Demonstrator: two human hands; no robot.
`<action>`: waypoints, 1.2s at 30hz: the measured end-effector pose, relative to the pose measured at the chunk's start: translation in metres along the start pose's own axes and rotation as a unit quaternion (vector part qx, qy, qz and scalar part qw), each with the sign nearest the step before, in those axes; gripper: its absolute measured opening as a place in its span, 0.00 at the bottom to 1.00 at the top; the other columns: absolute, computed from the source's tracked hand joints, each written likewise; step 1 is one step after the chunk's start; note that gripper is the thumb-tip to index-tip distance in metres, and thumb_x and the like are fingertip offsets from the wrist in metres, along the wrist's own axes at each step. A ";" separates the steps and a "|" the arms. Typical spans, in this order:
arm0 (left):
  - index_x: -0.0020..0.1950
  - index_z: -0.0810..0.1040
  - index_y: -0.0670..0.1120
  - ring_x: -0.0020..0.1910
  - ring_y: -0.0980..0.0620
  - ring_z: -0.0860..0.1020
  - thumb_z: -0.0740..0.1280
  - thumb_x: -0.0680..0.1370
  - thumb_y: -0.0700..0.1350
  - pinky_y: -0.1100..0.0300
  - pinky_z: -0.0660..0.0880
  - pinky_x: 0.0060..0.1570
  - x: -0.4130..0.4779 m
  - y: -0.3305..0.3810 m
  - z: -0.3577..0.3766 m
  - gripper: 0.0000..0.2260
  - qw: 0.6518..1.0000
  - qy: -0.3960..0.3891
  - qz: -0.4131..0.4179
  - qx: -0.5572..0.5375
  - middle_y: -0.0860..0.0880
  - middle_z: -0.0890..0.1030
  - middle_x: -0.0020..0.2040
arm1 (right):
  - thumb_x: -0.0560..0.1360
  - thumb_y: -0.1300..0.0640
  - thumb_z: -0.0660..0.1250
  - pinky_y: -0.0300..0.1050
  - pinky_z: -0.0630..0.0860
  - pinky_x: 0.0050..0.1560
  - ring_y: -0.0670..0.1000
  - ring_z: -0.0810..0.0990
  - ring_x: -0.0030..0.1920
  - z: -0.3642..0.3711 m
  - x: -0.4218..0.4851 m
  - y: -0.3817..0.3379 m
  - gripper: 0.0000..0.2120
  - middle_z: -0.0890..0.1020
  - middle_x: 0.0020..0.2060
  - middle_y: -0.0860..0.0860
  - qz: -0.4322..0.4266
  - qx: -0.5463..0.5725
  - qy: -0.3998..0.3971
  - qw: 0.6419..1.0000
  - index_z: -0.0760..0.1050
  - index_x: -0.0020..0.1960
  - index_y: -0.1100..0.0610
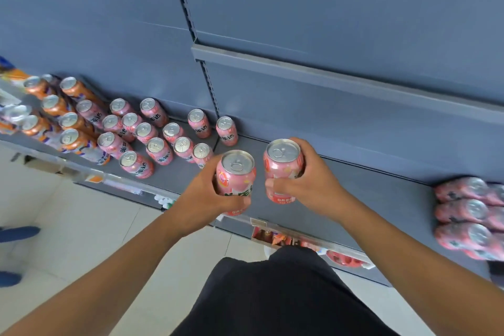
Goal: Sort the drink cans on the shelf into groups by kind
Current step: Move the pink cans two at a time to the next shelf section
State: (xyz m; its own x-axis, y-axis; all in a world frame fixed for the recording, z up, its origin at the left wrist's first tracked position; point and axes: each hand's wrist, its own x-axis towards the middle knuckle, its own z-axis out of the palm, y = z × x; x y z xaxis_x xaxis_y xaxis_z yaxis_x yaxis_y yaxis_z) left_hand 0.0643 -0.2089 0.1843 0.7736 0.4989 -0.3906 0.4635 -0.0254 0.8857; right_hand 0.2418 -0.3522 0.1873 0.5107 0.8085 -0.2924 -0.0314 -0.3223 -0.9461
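- Gripping one upright pink can (236, 181), the left hand (207, 188) wraps it at frame centre.
- The right hand (311, 177) closes around a second pink can (282, 169) just beside it, above the grey shelf (368, 199).
- Pink cans (152, 136) cluster centre-left; orange cans (60, 114) stand far left.

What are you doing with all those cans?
A person is sorting drink cans on a grey shelf. The left hand holds one pink can and the right hand holds another pink can. Orange cans stand far left, loose pink ones beside them.
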 end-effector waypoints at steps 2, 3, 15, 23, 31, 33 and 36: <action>0.68 0.70 0.56 0.59 0.53 0.79 0.82 0.67 0.45 0.59 0.79 0.56 -0.009 -0.002 0.000 0.34 1.000 -0.011 0.013 0.001 0.56 0.81 0.58 | 0.65 0.62 0.81 0.33 0.76 0.47 0.40 0.82 0.49 0.003 -0.017 -0.001 0.31 0.82 0.48 0.37 -0.007 -0.004 0.019 1.000 0.71 0.58 0.42; 0.67 0.71 0.56 0.57 0.55 0.80 0.81 0.67 0.43 0.61 0.79 0.55 -0.013 -0.002 0.000 0.33 1.000 -0.012 0.019 -0.001 0.57 0.81 0.57 | 0.65 0.62 0.81 0.33 0.77 0.47 0.41 0.82 0.50 0.005 -0.026 -0.002 0.31 0.82 0.49 0.36 -0.008 -0.001 0.034 0.999 0.71 0.58 0.41; 0.53 0.74 0.57 0.43 0.58 0.83 0.70 0.77 0.36 0.63 0.79 0.37 -0.061 0.007 0.049 0.16 0.992 -0.099 0.010 -0.082 0.57 0.83 0.46 | 0.66 0.59 0.80 0.37 0.80 0.44 0.45 0.84 0.47 0.022 -0.155 0.012 0.28 0.84 0.49 0.46 0.027 0.069 0.273 0.959 0.74 0.63 0.48; 0.61 0.74 0.53 0.50 0.47 0.83 0.75 0.70 0.47 0.54 0.80 0.41 -0.084 0.026 0.121 0.22 0.976 -0.182 -0.019 -0.118 0.49 0.83 0.54 | 0.67 0.56 0.80 0.37 0.80 0.43 0.44 0.84 0.45 0.006 -0.224 0.040 0.26 0.84 0.47 0.45 0.045 0.090 0.378 0.920 0.74 0.61 0.47; 0.60 0.75 0.55 0.54 0.49 0.83 0.80 0.55 0.56 0.48 0.81 0.53 -0.085 0.039 0.193 0.35 0.962 -0.266 0.006 -0.060 0.51 0.84 0.55 | 0.67 0.55 0.80 0.38 0.81 0.44 0.46 0.85 0.47 -0.043 -0.276 0.067 0.26 0.85 0.48 0.47 0.048 0.129 0.425 0.895 0.75 0.61 0.50; 0.59 0.75 0.56 0.54 0.50 0.82 0.81 0.61 0.50 0.50 0.81 0.53 -0.081 0.041 0.211 0.29 0.962 -0.269 0.016 -0.034 0.52 0.84 0.53 | 0.67 0.55 0.80 0.39 0.81 0.45 0.46 0.85 0.47 -0.061 -0.285 0.076 0.25 0.85 0.48 0.47 0.048 0.128 0.430 0.892 0.74 0.61 0.50; 0.58 0.75 0.57 0.51 0.54 0.83 0.79 0.68 0.40 0.59 0.81 0.49 -0.074 0.047 0.243 0.25 0.961 -0.272 0.042 -0.008 0.56 0.84 0.50 | 0.67 0.55 0.80 0.38 0.81 0.46 0.44 0.84 0.48 -0.096 -0.294 0.095 0.26 0.84 0.48 0.44 0.042 0.118 0.427 0.896 0.73 0.61 0.47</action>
State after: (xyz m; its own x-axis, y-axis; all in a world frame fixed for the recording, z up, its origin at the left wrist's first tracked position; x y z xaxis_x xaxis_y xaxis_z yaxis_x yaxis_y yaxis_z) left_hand 0.1334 -0.4575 0.1938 0.9213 -0.0309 -0.3877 0.3868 -0.0303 0.9217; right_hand 0.1710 -0.6677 0.1969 0.9658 0.0830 -0.2456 -0.2292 -0.1697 -0.9585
